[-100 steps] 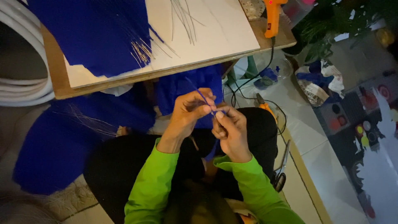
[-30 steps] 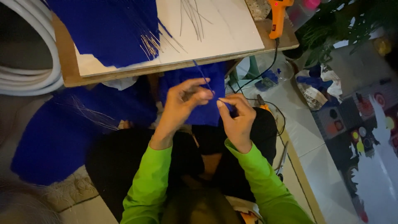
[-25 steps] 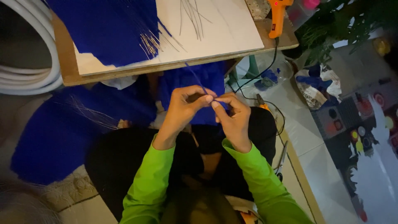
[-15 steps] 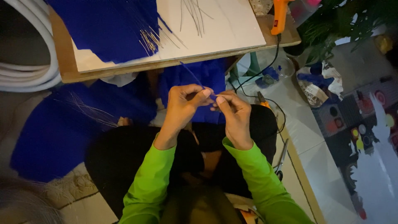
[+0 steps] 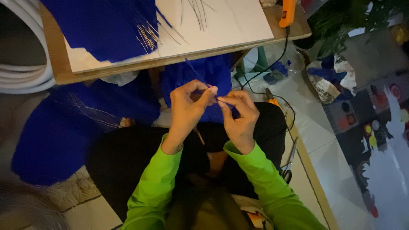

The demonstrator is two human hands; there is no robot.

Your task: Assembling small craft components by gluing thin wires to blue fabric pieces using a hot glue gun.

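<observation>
- Far to the left of the grip I see coiled white tubing point(image 5: 23, 64), smooth and round, beside the board's edge.
- Left of and below the left hand, a big spread of blue fabric point(image 5: 64, 127) lies limp and matte on the floor, with thin pale wire strands point(image 5: 91, 111) fanned over it.
- Up and left of the grip, a flat wooden board point(image 5: 57, 70) carries a white sheet point(image 5: 230, 23), another blue piece point(image 5: 102, 25) and a bundle of fine wires point(image 5: 147, 38), stiff and shiny.
- My left hand point(image 5: 187, 106) has thumb and forefinger pinched narrow on a thin blue-covered stem point(image 5: 198, 76), which runs up and away from the pinch toward the board.
- My right hand point(image 5: 240, 117) meets it just to the right, fingertips closed tight on the same stem's near end; the 2 pinches almost touch.
- As I judge it, this 1 stem is partway wrapped: its upper length already looks blue, the end at the fingers is being worked, and the bare wires on the board suggest many remain.
- Right of the grip, a black cord point(image 5: 272, 64) trails down from an orange tool point(image 5: 287, 12) on the board's corner.
- Lower right of the right hand, scissors point(image 5: 289, 159) lie on the tiled floor point(image 5: 315, 127).
</observation>
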